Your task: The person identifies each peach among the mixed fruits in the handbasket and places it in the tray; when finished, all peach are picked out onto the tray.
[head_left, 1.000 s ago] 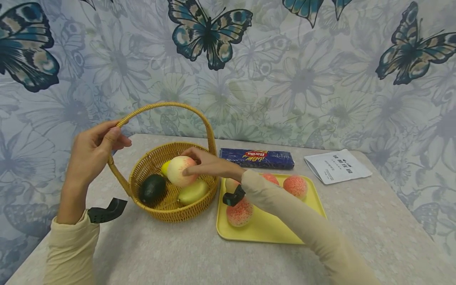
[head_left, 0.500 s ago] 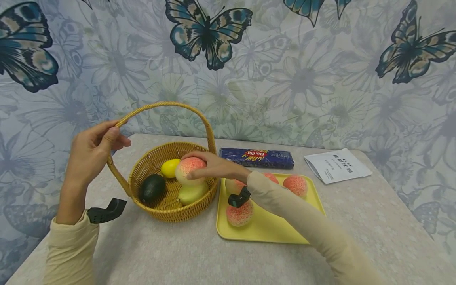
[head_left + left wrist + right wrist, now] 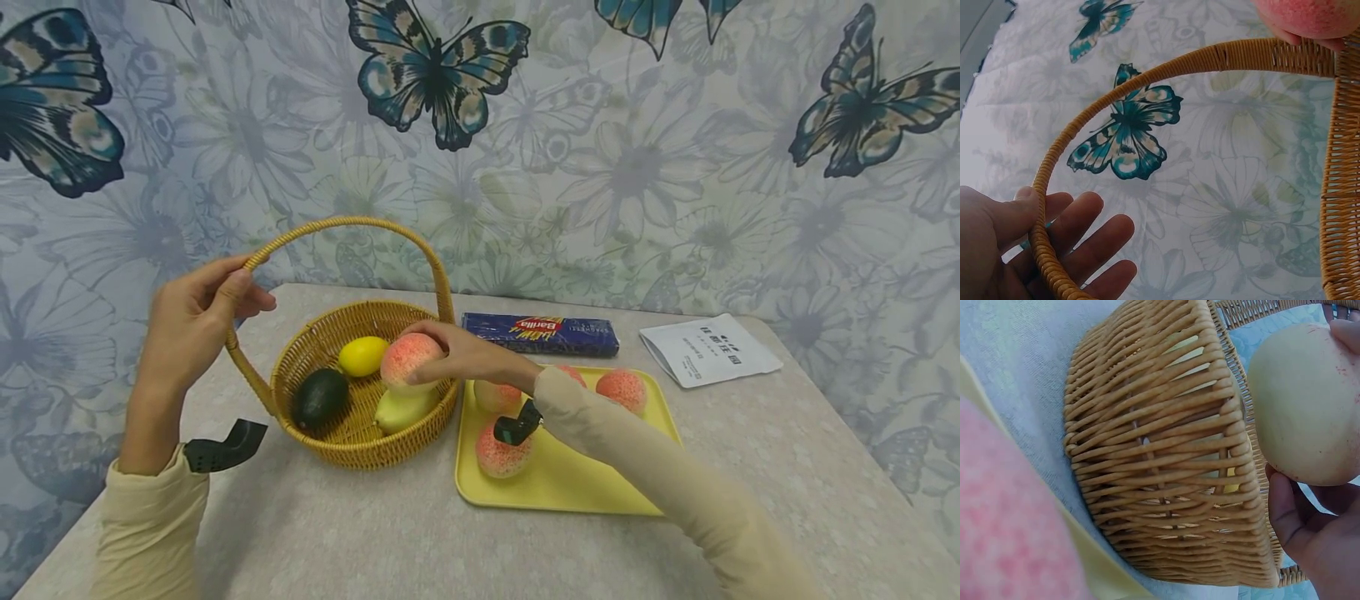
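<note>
My left hand (image 3: 191, 321) pinches the arched handle (image 3: 1094, 107) of a wicker basket (image 3: 360, 454) between thumb and index finger; its other fingers extend past the handle in the left wrist view. With thumb and fingers, my right hand (image 3: 468, 354) grips a pink-and-cream peach (image 3: 408, 358) over the right side of the basket, level with or above the rim in the right wrist view. Inside the basket lie a lemon (image 3: 363, 357), a dark green avocado (image 3: 321, 398) and a pale yellow-green oblong fruit (image 3: 405, 410), partly covered by the peach in the head view.
Right of the basket, a yellow tray (image 3: 577, 492) bears several peaches (image 3: 504, 454), some partly hidden by my right arm. Behind it lies a blue Barilla spaghetti pack (image 3: 540, 333). A white pouch (image 3: 712, 350) lies at the back right, before a butterfly-print backdrop (image 3: 637, 208).
My right hand has moved rightward within the basket's span, carrying the peach, which now shows more of its red side. The lemon has come into full view. My left hand stays on the handle.
</note>
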A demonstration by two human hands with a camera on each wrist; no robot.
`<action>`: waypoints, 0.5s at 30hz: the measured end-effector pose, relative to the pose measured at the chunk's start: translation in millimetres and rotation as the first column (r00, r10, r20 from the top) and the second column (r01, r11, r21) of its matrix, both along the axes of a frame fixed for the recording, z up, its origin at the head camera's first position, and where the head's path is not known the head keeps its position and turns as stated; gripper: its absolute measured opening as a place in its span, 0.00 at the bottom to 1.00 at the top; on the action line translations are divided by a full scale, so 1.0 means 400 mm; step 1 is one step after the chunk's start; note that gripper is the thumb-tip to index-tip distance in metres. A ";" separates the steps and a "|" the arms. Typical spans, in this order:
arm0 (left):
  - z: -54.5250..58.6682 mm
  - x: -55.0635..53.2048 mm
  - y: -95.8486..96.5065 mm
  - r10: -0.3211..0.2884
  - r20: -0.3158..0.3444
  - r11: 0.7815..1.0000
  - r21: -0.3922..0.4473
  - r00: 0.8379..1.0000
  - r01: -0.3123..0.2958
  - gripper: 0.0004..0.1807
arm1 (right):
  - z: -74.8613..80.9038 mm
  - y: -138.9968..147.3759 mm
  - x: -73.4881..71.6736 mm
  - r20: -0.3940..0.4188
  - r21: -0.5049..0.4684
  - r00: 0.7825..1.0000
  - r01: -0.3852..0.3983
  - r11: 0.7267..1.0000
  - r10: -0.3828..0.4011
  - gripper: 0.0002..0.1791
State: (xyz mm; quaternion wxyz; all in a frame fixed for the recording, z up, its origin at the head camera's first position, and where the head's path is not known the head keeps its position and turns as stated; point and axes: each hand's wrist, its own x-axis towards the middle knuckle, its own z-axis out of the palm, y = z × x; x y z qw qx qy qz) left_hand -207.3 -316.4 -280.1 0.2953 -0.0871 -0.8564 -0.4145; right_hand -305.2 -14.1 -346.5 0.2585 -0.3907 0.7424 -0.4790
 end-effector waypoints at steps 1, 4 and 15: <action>0.000 0.001 0.000 0.000 -0.001 1.000 0.000 1.000 0.000 0.19 | -0.002 0.003 0.000 0.002 -0.004 1.000 -0.006 1.000 0.006 0.30; -0.003 0.003 0.001 -0.001 -0.002 1.000 0.004 1.000 0.001 0.19 | -0.004 0.012 0.000 -0.007 -0.016 1.000 -0.026 1.000 0.025 0.31; -0.008 0.012 0.005 0.007 -0.010 1.000 0.000 1.000 -0.007 0.20 | -0.003 0.044 0.006 0.023 -0.047 0.997 -0.069 0.997 0.071 0.33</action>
